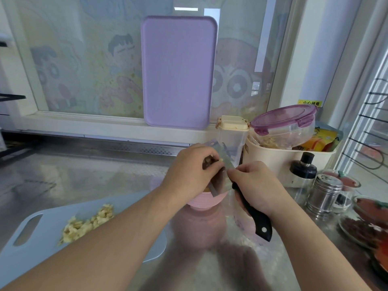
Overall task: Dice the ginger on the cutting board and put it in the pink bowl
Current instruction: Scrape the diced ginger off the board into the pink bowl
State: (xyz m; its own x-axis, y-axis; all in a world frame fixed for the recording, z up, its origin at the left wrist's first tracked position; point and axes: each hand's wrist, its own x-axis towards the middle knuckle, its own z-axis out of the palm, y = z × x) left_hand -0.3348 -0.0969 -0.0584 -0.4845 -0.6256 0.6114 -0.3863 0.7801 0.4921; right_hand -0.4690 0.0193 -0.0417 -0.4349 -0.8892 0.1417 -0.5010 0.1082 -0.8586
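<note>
A pile of diced ginger lies on the pale blue cutting board at the lower left. The pink bowl stands on the steel counter right of the board, mostly hidden under my hands. My right hand grips the black handle of a cleaver, whose blade is tilted up over the bowl. My left hand has its fingers curled against the blade's flat side, where a few ginger bits cling.
A lilac board leans on the window behind. A cream caddy with a lidded container stands at the right. In front of it are a black-capped bottle, a steel shaker and glass dishes.
</note>
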